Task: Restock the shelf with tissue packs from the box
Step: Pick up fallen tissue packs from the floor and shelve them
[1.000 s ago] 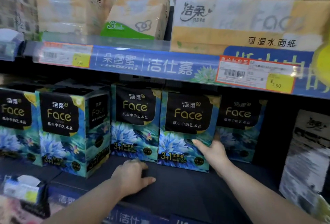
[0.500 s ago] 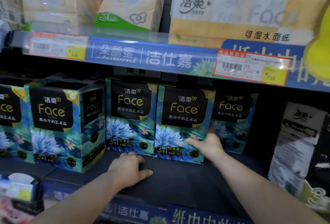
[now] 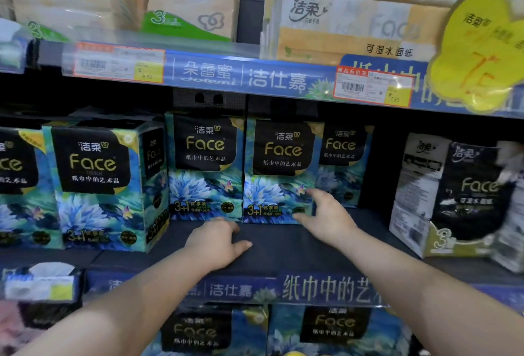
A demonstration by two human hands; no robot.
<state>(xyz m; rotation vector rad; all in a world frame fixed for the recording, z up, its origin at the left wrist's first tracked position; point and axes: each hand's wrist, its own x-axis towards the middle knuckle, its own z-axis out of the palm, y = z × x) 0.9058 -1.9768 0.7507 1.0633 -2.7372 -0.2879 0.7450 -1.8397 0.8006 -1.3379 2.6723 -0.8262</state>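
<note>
Blue floral "Face" tissue packs stand in a row on the dark middle shelf (image 3: 283, 245). My right hand (image 3: 326, 215) is spread, with fingertips and thumb touching the lower right corner of one pack (image 3: 278, 168). That pack stands level with its left neighbour (image 3: 204, 163). A third pack (image 3: 344, 163) sits further back on the right. My left hand (image 3: 218, 241) rests palm down on the shelf just in front of the left neighbour, fingers bent, holding nothing. No box is in view.
A larger pack (image 3: 96, 185) stands forward at the left. Black-and-white packs (image 3: 453, 194) stand at the right, with a dark gap between them and the blue row. The upper shelf edge (image 3: 255, 78) overhangs. More blue packs (image 3: 334, 324) sit on the shelf below.
My right hand slid from the pack's right side to its lower front corner, and the pack moved back level with its neighbour. My left hand stayed on the shelf. The view drew closer.
</note>
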